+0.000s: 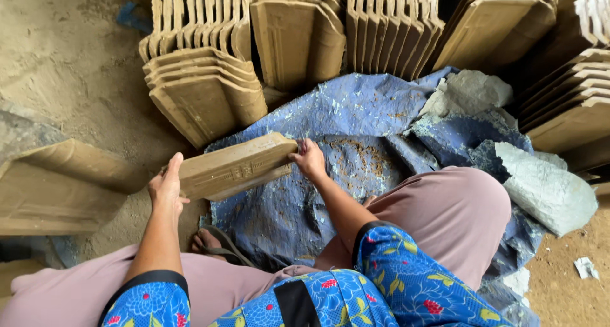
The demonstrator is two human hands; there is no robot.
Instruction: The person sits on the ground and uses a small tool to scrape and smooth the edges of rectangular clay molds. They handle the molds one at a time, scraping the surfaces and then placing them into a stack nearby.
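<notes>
Gripping one clay tile [235, 166] endwise, both hands: left hand [166, 188], right hand [309, 159], arms outstretched.

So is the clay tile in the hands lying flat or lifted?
Lifted: the clay tile is held off the tarp, left hand and right hand gripping its ends.

Tile stacks [203, 79] stand behind the tarp [356, 124]; clay lump [546, 187] lies right.

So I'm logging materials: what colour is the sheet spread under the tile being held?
Blue, crumpled and smeared with pale clay: the sheet shows best in the head view.
</notes>
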